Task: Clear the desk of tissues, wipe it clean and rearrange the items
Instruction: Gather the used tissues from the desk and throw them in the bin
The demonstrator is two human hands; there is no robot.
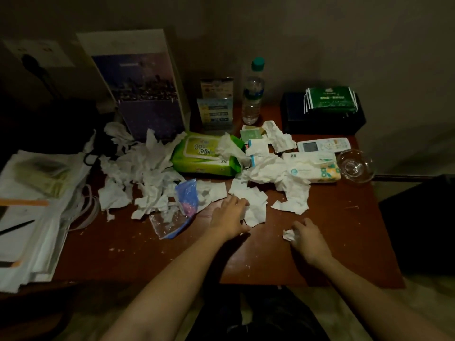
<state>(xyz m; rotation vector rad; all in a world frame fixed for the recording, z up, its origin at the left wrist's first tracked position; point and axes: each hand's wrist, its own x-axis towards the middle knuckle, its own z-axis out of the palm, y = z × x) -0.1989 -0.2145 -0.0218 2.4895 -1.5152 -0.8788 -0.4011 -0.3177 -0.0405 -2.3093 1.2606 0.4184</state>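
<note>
Reddish-brown wood of the desk [172, 254] is showing bare only in the strip between my hands and the front edge. It is carrying white crumbs and smears, so I am judging that wiping is not yet begun.

My right hand [309, 238] is clenching round a small crumpled wad [288, 235]. My left hand [230, 215], near it on the left, is curling fingers and thumb onto the near edge of a flat tissue [256, 205].

I am rating the clearing as barely started:
- A zip bag [177, 217] is lying just left of my left hand.
- A large tissue heap [138, 173] is spreading beyond and left of that hand.
- More tissues are draping over the wet-wipe pack [206, 156] and the tissue pack [320, 168], beyond both hands.

Rearranging is also outstanding.

Open room is lying toward me and right of my right hand, where the desk edge is falling away. A glass bowl [355, 166] is sitting near that edge, beyond my right hand. A water bottle [252, 94] is standing farthest back, so sweeping strokes are calling for care.
</note>
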